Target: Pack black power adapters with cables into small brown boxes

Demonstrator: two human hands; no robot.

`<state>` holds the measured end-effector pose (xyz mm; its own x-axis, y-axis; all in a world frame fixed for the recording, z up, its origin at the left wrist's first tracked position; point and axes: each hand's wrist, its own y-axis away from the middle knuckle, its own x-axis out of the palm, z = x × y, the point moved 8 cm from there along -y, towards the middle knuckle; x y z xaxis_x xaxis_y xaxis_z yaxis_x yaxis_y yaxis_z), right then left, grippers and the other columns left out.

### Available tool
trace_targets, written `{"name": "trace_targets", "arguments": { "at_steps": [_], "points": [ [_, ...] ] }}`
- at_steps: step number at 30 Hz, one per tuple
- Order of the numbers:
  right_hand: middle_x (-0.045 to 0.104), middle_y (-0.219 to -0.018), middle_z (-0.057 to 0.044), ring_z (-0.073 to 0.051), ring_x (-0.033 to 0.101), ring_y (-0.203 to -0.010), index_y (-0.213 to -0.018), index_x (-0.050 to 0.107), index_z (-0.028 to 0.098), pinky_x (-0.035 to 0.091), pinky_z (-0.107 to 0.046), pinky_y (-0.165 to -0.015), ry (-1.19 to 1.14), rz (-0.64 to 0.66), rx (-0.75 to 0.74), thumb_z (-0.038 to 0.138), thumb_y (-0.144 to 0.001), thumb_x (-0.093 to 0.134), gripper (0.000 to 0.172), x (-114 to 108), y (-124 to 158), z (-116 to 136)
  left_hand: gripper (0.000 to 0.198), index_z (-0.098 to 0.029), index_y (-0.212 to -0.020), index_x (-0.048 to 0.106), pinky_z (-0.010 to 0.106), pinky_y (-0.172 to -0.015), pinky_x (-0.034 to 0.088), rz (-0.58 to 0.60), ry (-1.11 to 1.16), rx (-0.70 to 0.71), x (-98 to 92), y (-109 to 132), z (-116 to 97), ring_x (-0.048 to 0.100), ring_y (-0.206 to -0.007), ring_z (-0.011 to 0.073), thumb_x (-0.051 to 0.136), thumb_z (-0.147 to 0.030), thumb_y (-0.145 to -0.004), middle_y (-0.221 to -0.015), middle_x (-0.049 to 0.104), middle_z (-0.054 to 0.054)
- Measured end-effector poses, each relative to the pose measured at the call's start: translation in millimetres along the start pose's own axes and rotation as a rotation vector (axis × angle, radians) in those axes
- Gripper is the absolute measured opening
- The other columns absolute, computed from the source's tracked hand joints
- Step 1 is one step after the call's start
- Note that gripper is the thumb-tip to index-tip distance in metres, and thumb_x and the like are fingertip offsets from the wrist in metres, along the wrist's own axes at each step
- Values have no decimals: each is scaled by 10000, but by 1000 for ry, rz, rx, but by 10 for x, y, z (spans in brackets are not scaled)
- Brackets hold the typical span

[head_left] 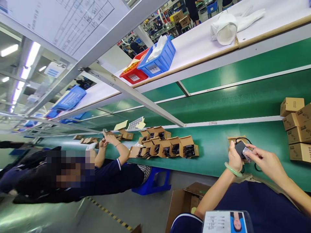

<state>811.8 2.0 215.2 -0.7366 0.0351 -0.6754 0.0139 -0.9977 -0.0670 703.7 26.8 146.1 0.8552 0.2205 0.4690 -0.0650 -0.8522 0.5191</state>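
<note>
My left hand (234, 159), with a green bangle at its wrist, is closed around a black power adapter (240, 147). A black cable (244, 138) loops from behind the adapter, and part of it shows below my right hand. Between the fingers of my right hand (266, 161) is a small, shiny, partly see-through piece (247, 156), held against the adapter's right side; it looks like a label or a bit of film, but I cannot tell which. Just behind my left hand, a small open cardboard box (230, 139) is mostly hidden.
Several open boxes (188, 146) with black cables inside stand left on the green bench (211, 139). Closed boxes (300, 152) are stacked at the right. A co-worker's hands (107, 138) work farther left. A shelf above carries a blue bin (159, 60) and a red bin (133, 76).
</note>
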Motion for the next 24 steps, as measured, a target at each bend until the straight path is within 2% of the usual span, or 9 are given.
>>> {"name": "trace_targets", "arguments": {
  "at_steps": [7, 10, 12, 14, 16, 17, 20, 22, 24],
  "points": [
    [511, -538, 12, -98, 442, -516, -603, 578, 194, 348, -235, -560, -90, -61, -439, 285, -865, 582, 278, -189, 284, 495, 612, -169, -763, 513, 333, -770, 453, 115, -25, 39, 80, 11, -76, 619, -731, 214, 241, -715, -805, -754, 691, 125],
    [510, -531, 20, -94, 441, -494, -606, 580, 196, 344, -228, -527, -14, -97, -245, 373, -878, 558, 325, -147, 180, 262, 605, -164, -786, 518, 318, -712, 450, 113, 22, 27, 84, -1, -59, 606, -666, 202, 248, -705, -806, -741, 692, 123],
    [473, -494, 36, -88, 418, -453, -589, 568, 198, 328, -221, -473, 6, -24, -113, 449, -888, 515, 394, -87, 98, 105, 594, -168, -800, 524, 306, -669, 441, 117, 14, 17, 69, -32, -7, 588, -619, 191, 272, -706, -800, -713, 687, 109],
    [478, -500, 37, -87, 435, -460, -581, 567, 198, 356, -215, -482, -72, 52, -113, 447, -890, 506, 402, -144, 49, 128, 605, -172, -796, 533, 304, -640, 432, 96, -43, 2, 3, -92, 57, 580, -604, 192, 275, -719, -794, -692, 679, 100],
    [541, -562, 17, -98, 502, -529, -588, 594, 196, 405, -220, -559, -144, -10, -191, 397, -878, 539, 357, -441, -34, 267, 658, -165, -749, 553, 313, -638, 430, 66, -192, -6, -98, -175, 101, 577, -611, 199, 216, -727, -807, -670, 665, 104],
    [573, -598, 2, -104, 531, -567, -598, 612, 192, 417, -227, -598, -146, -121, -206, 374, -871, 556, 333, -684, -118, 310, 684, -163, -713, 562, 321, -655, 432, 54, -312, 14, -149, -222, 95, 577, -622, 203, 177, -717, -823, -657, 655, 105],
    [594, -605, -42, -87, 523, -552, -661, 657, 130, 393, -240, -585, -84, -722, -61, 371, -865, 549, 334, -1640, -499, 154, 659, -169, -694, 578, 350, -755, 420, 41, -790, 203, -239, -349, -15, 587, -702, 224, 166, -651, -875, -660, 639, 98],
    [565, -581, -63, -64, 483, -504, -756, 665, 20, 344, -243, -519, -170, -1013, -32, 446, -847, 510, 462, -2162, -889, -78, 568, -178, -785, 584, 377, -795, 404, 21, -1090, 345, -265, -415, -57, 595, -779, 254, 249, -625, -884, -730, 647, 100],
    [580, -622, -117, -58, 491, -499, -850, 628, -110, 310, -257, -499, -115, -1112, -61, 521, -866, 333, 696, -2545, -1394, -284, 507, -179, -878, 584, 405, -816, 397, 4, -1332, 426, -297, -492, -15, 592, -857, 288, 330, -618, -870, -819, 650, 116]
  ]
}}
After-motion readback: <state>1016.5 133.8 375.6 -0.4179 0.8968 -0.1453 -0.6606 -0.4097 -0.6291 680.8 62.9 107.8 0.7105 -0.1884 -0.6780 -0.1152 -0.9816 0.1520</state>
